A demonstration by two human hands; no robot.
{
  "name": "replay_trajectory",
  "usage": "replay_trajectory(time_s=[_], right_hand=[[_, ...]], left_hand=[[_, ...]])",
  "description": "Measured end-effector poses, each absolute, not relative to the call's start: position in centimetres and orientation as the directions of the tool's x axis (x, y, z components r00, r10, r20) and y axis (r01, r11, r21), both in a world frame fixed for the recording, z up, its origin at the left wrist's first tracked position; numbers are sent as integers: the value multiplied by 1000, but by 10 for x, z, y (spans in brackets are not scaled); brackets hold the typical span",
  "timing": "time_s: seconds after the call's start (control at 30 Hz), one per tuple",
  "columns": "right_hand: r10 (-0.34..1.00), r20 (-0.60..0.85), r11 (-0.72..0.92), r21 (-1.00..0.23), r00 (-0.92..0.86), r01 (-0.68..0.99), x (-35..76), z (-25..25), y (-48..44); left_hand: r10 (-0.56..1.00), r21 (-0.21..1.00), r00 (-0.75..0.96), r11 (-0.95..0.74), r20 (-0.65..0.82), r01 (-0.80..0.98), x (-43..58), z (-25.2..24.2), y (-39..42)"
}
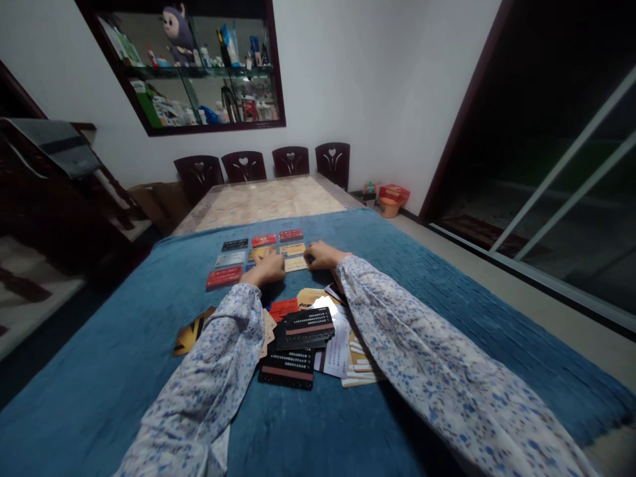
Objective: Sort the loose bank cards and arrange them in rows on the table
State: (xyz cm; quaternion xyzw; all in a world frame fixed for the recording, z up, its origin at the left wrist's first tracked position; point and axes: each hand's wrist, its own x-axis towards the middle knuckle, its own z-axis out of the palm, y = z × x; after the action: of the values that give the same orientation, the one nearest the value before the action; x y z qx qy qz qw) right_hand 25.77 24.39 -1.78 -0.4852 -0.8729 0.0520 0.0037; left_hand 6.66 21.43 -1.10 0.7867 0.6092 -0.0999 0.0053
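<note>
Rows of cards lie on the blue cloth (pixel 124 311). A pale yellow card (pixel 297 264) is at the right end of the near row, between my hands. The closed fingers of my left hand (pixel 269 267) are at its left edge, and my right hand (pixel 322 255) curls at its right edge. Just behind is a yellow card (pixel 292 250). My left hand partly covers a gold card (pixel 258 254) and a blue one. Further left are a red card (pixel 223 277), a pale blue-grey card (pixel 231 259) and a black card (pixel 235 245). Two red cards sit in the far row.
Nearer me, a loose heap holds black cards (pixel 308 324), a white card (pixel 335 351), yellow cards (pixel 360 364) and a red card (pixel 283 309). A gold-and-black card (pixel 187 336) lies by my left sleeve. Chairs (pixel 243 165) line the marble tabletop's (pixel 263 199) far end.
</note>
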Motion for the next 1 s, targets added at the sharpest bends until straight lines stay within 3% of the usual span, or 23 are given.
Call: replay_trajectory(time_s=[0.63, 1.0], right_hand=[[853, -36, 517, -62, -520, 854, 260, -17, 242], [860, 127, 507, -103, -495, 856, 305, -3, 216]], left_hand=[[963, -65, 229, -240, -141, 969, 66, -13, 210], [966, -61, 253, -256, -62, 965, 69, -13, 207]])
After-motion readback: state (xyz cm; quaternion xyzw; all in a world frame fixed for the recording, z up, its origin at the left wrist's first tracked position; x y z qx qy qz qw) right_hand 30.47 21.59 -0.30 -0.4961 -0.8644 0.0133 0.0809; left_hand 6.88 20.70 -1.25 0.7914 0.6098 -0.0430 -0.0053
